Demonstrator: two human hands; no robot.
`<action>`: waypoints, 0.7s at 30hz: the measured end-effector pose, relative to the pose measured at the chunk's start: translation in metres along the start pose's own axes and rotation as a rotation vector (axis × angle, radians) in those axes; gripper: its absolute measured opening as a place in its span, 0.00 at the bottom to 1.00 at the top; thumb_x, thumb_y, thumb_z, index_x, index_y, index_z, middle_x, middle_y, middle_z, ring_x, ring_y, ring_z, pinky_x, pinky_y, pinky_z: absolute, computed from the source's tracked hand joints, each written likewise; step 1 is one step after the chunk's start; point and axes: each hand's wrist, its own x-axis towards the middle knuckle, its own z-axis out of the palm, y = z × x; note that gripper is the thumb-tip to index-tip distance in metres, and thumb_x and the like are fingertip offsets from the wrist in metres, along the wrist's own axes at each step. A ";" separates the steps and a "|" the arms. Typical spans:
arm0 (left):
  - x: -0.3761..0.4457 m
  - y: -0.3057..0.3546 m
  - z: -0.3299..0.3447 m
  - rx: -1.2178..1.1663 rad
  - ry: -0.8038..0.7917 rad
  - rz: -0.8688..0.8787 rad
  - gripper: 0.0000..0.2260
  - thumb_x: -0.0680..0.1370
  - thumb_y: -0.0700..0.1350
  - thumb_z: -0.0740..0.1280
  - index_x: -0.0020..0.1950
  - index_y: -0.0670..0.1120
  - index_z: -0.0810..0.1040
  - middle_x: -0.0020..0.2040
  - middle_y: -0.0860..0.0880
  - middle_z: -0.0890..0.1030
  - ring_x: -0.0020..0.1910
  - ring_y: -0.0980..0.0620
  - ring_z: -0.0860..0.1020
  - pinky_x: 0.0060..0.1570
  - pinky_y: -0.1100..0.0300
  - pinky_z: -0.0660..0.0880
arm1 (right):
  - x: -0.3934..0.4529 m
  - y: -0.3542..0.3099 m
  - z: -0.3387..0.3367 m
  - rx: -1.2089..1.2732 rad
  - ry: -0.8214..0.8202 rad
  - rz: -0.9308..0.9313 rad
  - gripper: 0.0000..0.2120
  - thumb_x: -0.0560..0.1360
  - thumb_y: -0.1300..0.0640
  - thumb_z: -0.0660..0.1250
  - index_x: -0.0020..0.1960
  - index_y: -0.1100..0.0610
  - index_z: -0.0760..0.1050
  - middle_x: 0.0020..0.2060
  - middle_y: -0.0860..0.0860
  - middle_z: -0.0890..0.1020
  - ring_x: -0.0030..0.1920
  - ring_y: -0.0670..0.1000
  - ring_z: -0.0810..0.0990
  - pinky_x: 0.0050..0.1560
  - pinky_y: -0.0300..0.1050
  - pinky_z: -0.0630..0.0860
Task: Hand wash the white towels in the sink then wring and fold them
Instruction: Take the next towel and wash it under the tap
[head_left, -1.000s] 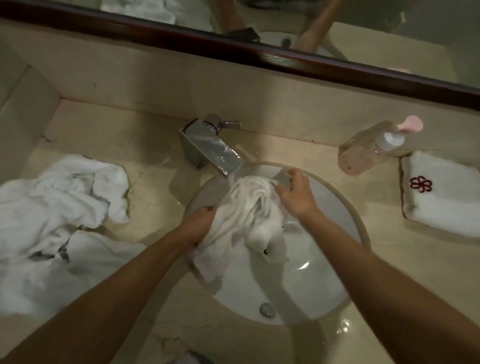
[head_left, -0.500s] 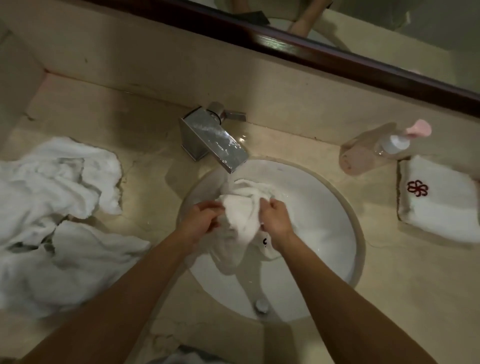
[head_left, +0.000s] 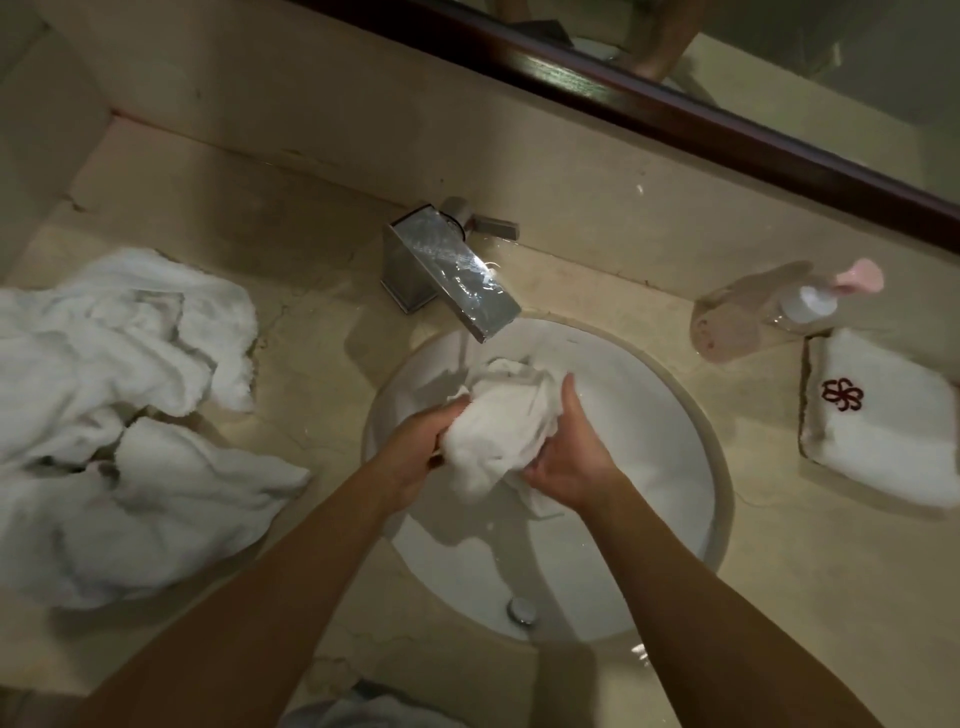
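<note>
Both hands are working over the sink now: the left hand is clamping one side of a bunched white towel and the right hand is clamping the other, pressing the wad together just below the faucet. Water seems to be running from the spout, though the dim light is making that hard to confirm. So the washing is looking mid-stream, with wringing and folding of this one not yet begun. A rumpled heap of towels is waiting on the counter at the left, while a folded towel is sitting neatly at the right beside a pump bottle.
</note>
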 end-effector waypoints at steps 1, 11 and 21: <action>0.002 0.002 0.003 0.005 0.055 0.049 0.14 0.78 0.55 0.67 0.57 0.48 0.83 0.52 0.51 0.85 0.50 0.54 0.83 0.45 0.62 0.76 | -0.001 0.011 0.001 0.012 -0.013 0.074 0.31 0.78 0.38 0.64 0.67 0.62 0.75 0.63 0.60 0.81 0.65 0.60 0.78 0.70 0.57 0.71; 0.009 0.001 -0.009 0.094 0.500 0.222 0.07 0.79 0.41 0.64 0.49 0.44 0.82 0.43 0.47 0.82 0.43 0.49 0.79 0.41 0.58 0.79 | 0.007 0.001 0.010 0.085 0.314 -0.381 0.13 0.80 0.62 0.65 0.64 0.61 0.73 0.54 0.60 0.83 0.45 0.56 0.83 0.36 0.47 0.82; 0.022 -0.026 -0.014 -0.585 0.040 -0.200 0.25 0.72 0.59 0.68 0.61 0.43 0.81 0.55 0.44 0.83 0.53 0.44 0.81 0.49 0.52 0.79 | -0.058 -0.011 -0.048 -0.274 -0.125 -0.124 0.25 0.82 0.45 0.60 0.75 0.54 0.67 0.70 0.58 0.76 0.70 0.61 0.75 0.71 0.61 0.69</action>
